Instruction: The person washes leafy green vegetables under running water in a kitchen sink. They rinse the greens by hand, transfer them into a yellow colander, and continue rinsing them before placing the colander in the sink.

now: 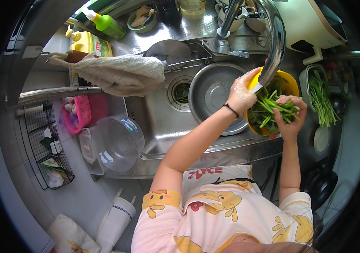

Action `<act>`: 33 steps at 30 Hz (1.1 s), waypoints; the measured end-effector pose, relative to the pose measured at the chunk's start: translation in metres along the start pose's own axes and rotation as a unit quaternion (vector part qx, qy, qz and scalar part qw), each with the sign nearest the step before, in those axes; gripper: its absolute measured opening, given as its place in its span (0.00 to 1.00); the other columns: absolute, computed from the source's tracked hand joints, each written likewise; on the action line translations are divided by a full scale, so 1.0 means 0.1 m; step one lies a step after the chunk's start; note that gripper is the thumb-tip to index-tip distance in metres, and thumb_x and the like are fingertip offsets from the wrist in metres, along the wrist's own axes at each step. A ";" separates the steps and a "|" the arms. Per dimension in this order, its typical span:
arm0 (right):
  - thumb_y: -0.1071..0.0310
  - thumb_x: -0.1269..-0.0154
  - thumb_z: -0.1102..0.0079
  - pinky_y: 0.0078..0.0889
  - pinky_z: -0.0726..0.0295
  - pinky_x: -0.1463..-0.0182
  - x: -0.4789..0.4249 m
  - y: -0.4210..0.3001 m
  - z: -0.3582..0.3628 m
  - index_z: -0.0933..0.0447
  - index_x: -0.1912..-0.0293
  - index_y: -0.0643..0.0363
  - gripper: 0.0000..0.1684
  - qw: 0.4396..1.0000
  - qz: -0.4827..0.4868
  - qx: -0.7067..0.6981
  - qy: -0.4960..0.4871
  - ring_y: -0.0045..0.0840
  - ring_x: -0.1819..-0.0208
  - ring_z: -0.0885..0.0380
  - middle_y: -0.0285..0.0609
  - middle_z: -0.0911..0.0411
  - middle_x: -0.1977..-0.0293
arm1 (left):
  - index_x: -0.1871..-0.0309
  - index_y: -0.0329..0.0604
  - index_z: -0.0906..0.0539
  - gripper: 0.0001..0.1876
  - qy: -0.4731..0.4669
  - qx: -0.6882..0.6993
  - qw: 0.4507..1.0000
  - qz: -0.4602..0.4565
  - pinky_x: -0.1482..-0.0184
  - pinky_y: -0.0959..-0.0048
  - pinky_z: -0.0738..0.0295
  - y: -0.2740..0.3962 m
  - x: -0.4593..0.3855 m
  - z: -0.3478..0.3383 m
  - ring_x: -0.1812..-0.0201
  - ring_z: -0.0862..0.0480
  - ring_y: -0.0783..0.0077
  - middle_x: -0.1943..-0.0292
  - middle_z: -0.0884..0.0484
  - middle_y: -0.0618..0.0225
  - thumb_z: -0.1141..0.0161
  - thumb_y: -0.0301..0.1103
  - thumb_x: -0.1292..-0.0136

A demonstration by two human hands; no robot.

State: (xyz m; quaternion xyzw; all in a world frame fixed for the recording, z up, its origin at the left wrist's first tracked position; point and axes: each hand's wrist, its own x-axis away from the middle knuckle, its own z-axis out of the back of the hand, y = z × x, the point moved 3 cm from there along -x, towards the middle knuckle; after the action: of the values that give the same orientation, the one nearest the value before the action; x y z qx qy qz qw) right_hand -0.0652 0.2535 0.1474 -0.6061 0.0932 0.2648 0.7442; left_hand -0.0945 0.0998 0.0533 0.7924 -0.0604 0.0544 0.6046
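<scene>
A yellow basin (289, 83) stands at the right end of the sink, with leafy green vegetables (271, 109) in it. My left hand (243, 91), wet and with a dark band at the wrist, grips the basin's left rim beside the faucet spout (270, 74). My right hand (290, 115) is curled around a bunch of the green stems at the basin's right side. Water comes from the spout's white tip. Left of the yellow basin, a round metal basin (216, 91) rests in the sink, partly under my left forearm.
Green scraps lie in the sink drain (182, 93). A cloth (120, 72) hangs at the left, near a wire rack (195, 57). A clear plastic tub (116, 142) stands left of the sink. At the right, a container (304, 79) holds more green stems (322, 101).
</scene>
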 end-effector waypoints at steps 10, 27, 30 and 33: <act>0.84 0.48 0.33 0.29 0.24 0.44 0.28 0.21 -0.70 0.36 0.46 0.58 0.32 0.991 -0.081 -0.082 -0.061 0.24 0.54 0.23 0.41 0.26 0.58 | 0.33 0.44 0.27 0.42 0.134 0.039 0.990 0.007 0.32 0.70 0.36 -0.11 0.83 0.61 0.34 0.28 0.63 0.37 0.27 0.57 0.51 0.09 0.59; 0.76 0.30 0.53 0.26 0.16 0.61 0.10 0.66 -0.45 0.29 0.48 0.68 0.12 0.876 -0.449 -0.061 -0.167 0.31 0.57 0.16 0.46 0.22 0.55 | 0.31 0.37 0.31 0.44 0.123 0.148 0.981 0.036 0.31 0.71 0.40 -0.47 1.08 0.42 0.33 0.29 0.67 0.35 0.28 0.58 0.58 0.07 0.60; 0.75 0.34 0.46 0.29 0.17 0.62 0.15 0.82 -0.51 0.25 0.47 0.68 0.16 0.865 -0.454 0.004 -0.216 0.30 0.61 0.16 0.47 0.19 0.58 | 0.30 0.37 0.33 0.45 0.103 0.156 0.982 0.024 0.30 0.72 0.40 -0.48 1.04 0.37 0.33 0.30 0.68 0.35 0.28 0.58 0.60 0.05 0.61; 0.69 0.38 0.39 0.35 0.19 0.60 0.17 1.07 -0.72 0.22 0.52 0.65 0.15 0.899 -0.354 0.051 -0.254 0.34 0.62 0.16 0.48 0.17 0.63 | 0.30 0.38 0.32 0.46 0.100 0.150 0.983 0.032 0.30 0.72 0.40 -0.48 1.06 0.34 0.33 0.29 0.68 0.35 0.28 0.59 0.60 0.05 0.61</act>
State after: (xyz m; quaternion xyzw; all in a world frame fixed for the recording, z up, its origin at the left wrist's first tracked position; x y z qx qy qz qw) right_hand -0.0919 0.2031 0.0299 -0.4728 -0.3064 0.1237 0.8168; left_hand 0.0179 0.0764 0.0151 0.8624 -0.0161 0.1615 0.4795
